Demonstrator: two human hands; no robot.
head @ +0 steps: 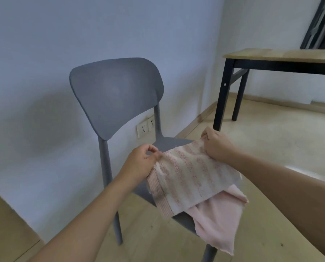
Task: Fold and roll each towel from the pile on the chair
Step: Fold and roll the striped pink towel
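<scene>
A grey plastic chair (pixel 116 95) stands close to a pale blue-white wall (pixel 44 44), its seat turned toward the camera. On the seat lie 2 towels. The striped towel (pixel 188 176), cream with pink bands, is on top and spread across the seat. The plain pink towel (pixel 216 218) lies under it and hangs over the front edge of the seat.

The left hand (pixel 141 163) pinches the left far corner of the striped towel between thumb and fingers. The right hand (pixel 217 144) grips the right far corner with curled fingers. Both corners are lifted a little above the seat, and the cloth is stretched between the hands.

Behind the chair, low on the wall, there are 2 white power sockets (pixel 145 126) side by side. The floor (pixel 271 133) is light wood with a wooden baseboard. At the right stands a worktop (pixel 279 53) with a light wooden top and black legs, well apart from the chair. Something dark leans in the upper right corner (pixel 322 23); it may be a folded frame, the view is too blurred to tell.
</scene>
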